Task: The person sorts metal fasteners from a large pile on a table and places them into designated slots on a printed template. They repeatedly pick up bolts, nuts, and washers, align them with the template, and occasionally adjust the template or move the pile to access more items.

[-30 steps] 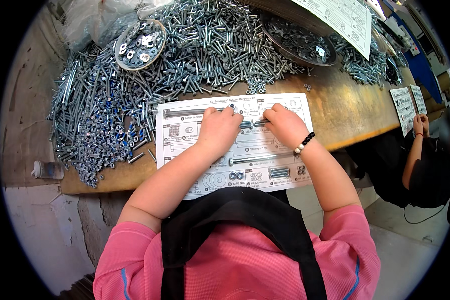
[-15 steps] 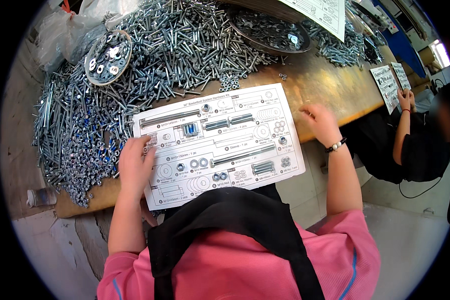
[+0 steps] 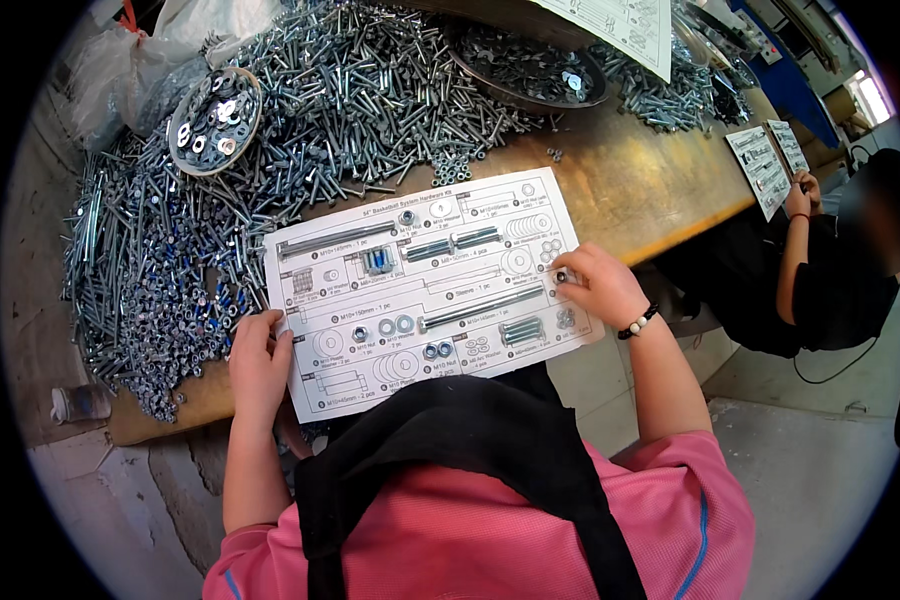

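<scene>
Now the left edge of the printed sheet [image 3: 400, 302], overhanging the front edge of the tabletop [image 3: 660, 200], is met by the left hand [image 3: 258, 355], grip impossible to tell; by the right edge, a nut [image 3: 562, 277] has been newly reached by the right hand [image 3: 602, 290], fingers parted around it.

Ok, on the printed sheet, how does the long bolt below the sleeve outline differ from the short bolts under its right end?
The long bolt is a single piece; the short bolts form a side-by-side cluster. The long bolt stretches well past the short bolts at its left end. Both are silvery metal, lie on the printed sheet and slant up to the right.
</scene>
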A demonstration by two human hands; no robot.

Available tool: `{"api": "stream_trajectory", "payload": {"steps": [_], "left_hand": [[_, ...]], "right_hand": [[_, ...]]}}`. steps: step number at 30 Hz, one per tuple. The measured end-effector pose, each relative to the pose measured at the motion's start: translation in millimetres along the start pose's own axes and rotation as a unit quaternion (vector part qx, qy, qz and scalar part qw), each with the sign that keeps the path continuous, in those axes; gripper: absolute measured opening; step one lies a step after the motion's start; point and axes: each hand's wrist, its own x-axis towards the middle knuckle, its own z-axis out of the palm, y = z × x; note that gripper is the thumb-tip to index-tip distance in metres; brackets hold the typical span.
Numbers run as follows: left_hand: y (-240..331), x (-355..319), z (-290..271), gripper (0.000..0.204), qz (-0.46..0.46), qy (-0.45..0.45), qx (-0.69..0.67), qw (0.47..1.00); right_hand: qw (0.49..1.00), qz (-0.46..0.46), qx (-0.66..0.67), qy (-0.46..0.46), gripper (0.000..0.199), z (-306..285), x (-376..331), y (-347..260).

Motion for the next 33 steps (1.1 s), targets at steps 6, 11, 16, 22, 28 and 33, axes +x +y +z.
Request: {"api": "stream_trajectory", "payload": {"steps": [6,11,16,22,28,33], "left_hand": [[-4,-3,2,0.026,-0.002,0.013,-0.033,0.999],[9,1,1,0.025,0.016,0.036,-0.043,0.998],[17,2,4,0.024,0.034,0.046,-0.083,0.995],[2,2,11,0.027,0.028,0.046,-0.073,0.996],[-10,5,14,0.027,0.030,0.029,-0.046,0.998],[-9,10,14,0.025,-0.019,0.012,-0.076,0.997]], "right_hand": [[0.992,0.011,0.068,0.109,0.026,-17,21,16],[0.973,-0.062,0.034,0.219,0.027,-46,93,13],[0.969,-0.049,-0.113,0.213,0.037,-69,176,8],[0.968,0.029,-0.246,0.045,0.063,-79,272,38],[0.922,0.019,-0.382,-0.062,0.054,-69,293,29],[0.895,-0.019,-0.434,-0.100,0.053,-70,294,19]]}}
